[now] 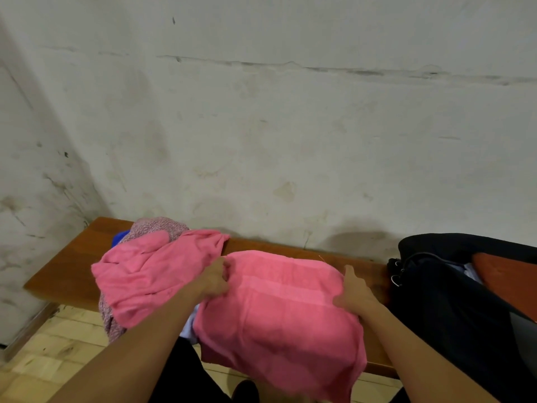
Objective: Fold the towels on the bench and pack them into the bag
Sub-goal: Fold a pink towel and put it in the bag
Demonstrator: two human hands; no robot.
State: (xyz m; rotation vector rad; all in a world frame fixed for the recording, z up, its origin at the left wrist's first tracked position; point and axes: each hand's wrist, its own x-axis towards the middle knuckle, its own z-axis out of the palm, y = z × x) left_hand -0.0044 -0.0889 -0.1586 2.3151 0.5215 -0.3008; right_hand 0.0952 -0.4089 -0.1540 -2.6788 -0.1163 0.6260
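Pink towel (pixel 279 309) is spread on the bench (pixel 66 269), left of the bag (pixel 453 309), front edge overhanging. Left hand (pixel 213 282) pinches its edge; right hand (pixel 356 292) is pressed flat. Slipping floorward is likely if released.

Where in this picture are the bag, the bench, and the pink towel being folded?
bag (pixel 444 301), head view, on its dark side fabric.
bench (pixel 66 271), head view, on bare wood at its left end.
pink towel (pixel 279 309), head view, on its flat middle.
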